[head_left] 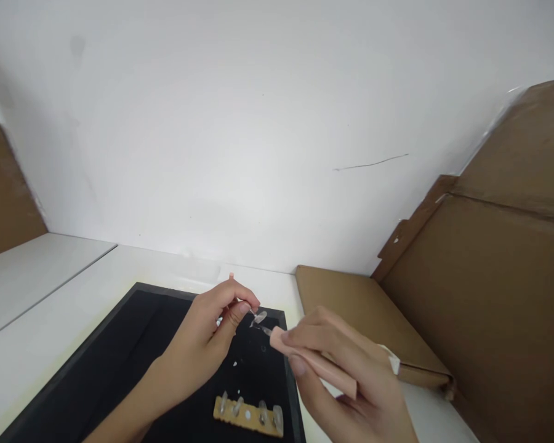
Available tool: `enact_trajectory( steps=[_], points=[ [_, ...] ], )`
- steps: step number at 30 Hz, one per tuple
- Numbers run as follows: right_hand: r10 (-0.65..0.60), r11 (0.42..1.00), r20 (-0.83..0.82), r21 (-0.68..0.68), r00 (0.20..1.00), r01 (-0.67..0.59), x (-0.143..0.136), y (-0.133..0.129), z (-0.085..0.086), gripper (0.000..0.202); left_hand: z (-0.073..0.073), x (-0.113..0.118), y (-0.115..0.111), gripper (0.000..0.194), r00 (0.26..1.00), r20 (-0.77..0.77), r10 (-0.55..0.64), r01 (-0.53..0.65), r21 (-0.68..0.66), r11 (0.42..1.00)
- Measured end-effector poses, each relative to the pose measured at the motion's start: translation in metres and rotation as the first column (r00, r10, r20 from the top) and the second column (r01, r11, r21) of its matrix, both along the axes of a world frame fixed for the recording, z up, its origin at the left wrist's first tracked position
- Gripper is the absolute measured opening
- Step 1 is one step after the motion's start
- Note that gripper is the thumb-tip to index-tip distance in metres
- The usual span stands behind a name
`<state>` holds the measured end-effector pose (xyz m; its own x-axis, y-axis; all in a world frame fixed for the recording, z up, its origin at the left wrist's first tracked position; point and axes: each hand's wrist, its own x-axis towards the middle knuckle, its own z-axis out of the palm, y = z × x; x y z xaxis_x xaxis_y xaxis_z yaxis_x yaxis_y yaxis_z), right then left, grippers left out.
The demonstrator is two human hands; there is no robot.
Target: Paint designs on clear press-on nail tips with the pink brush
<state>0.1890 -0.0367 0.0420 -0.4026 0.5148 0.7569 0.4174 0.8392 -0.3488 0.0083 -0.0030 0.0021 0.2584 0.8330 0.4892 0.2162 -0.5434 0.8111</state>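
My left hand (216, 317) pinches a thin stick (231, 276) whose pink end pokes up behind the fingers. Just past the fingertips is a small clear piece shaped like a false nail tip (260, 317); whether it sits on the stick I cannot tell. My right hand (346, 369) is closed around a pink cylindrical tool (321, 364), its narrow, clear-looking tip pointing left, close below the clear piece. Whether they touch is too small to see. Below, a tan strip (240, 418) carries several similar clear nail tips and a white dot.
A black mat (120, 363) covers much of the white table (87, 283), with tiny white specks near the hands. To the right lies a flat cardboard box (346, 301) beside a tall cardboard panel (498, 295). A white wall (240, 141) rises behind.
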Motion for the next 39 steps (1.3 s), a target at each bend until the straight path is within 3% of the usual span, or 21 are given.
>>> enact_trajectory(
  steps=[6,13,19,23,27,32,37,39],
  points=[
    [-0.209,0.976,-0.024,0.052,0.978,0.21,0.001,0.001,-0.002,0.015,-0.003,-0.003,-0.004,0.021,1.0,-0.004,0.015,-0.015,-0.013,1.0],
    [-0.238,0.965,-0.047,0.1,0.97,0.241,0.009,-0.006,0.002,0.015,0.005,-0.007,-0.008,0.018,0.998,0.063,0.013,-0.006,-0.116,0.993],
    [-0.275,0.953,-0.164,0.081,0.947,0.291,0.01,-0.025,0.008,0.015,0.013,-0.007,-0.023,0.006,0.963,0.267,0.021,0.034,-0.202,0.979],
    [-0.29,0.947,-0.262,0.058,0.92,0.315,0.012,-0.041,0.013,0.016,0.012,-0.003,-0.034,0.009,0.905,0.424,0.02,0.095,-0.249,0.964],
    [-0.264,0.951,-0.259,0.092,0.929,0.296,0.022,-0.051,0.015,0.015,0.006,0.007,-0.042,0.013,0.909,0.412,0.056,0.11,-0.369,0.923],
    [-0.273,0.953,-0.318,0.04,0.908,0.301,0.036,-0.059,0.012,0.013,-0.023,0.023,-0.053,0.024,0.945,0.326,0.015,0.133,-0.426,0.895],
    [-0.262,0.959,-0.353,0.011,0.898,0.284,0.049,-0.061,0.01,0.015,-0.081,0.036,-0.068,0.038,0.952,0.269,0.148,0.014,-0.519,0.855],
    [-0.265,0.957,-0.34,0.02,0.902,0.289,0.055,-0.059,0.009,0.015,-0.107,0.042,-0.076,0.044,0.943,0.276,0.186,0.01,-0.583,0.813]
  ],
)
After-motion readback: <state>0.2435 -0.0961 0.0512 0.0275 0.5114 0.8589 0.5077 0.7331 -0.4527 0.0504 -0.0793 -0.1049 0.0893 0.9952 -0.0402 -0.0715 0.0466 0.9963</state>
